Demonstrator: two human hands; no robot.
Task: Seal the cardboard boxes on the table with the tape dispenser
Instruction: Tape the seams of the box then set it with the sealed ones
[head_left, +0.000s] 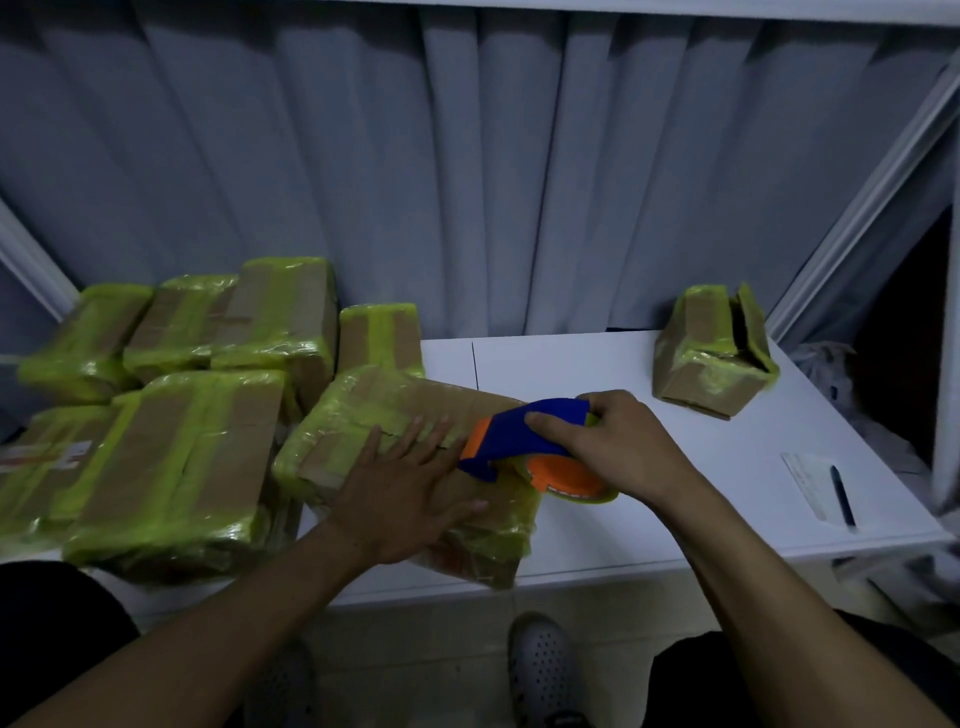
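Left hand lies flat on top of the box at the counter's near edge, fingers straight and spread, pressing down and gripping nothing. Right hand grips the tape dispenser, fingers curled round its blue body, with the orange hub and the green tape roll below the palm. The dispenser sits on the box's right end, just right of the left fingertips. Its nose points left at them, close, but contact is too blurred to tell. A flap seam shows under the left fingertips and appears to run left to right, straight into the dispenser nose, so seam, nose and left fingers are roughly in one line. The box's long axis looks the same way, slightly diagonal, with its near right corner overhanging the counter edge. My read is that the right hand is the working hand and already at the start of the strip. If the pull goes left along the seam, the left fingers are directly in its path and need to slide off sideways or lead ahead. If the pull goes right, over the box end, they can stay as the clamp. Taped boxes are piled left of the left hand. Another box, its flap open, sits well beyond the right fingers, far right.
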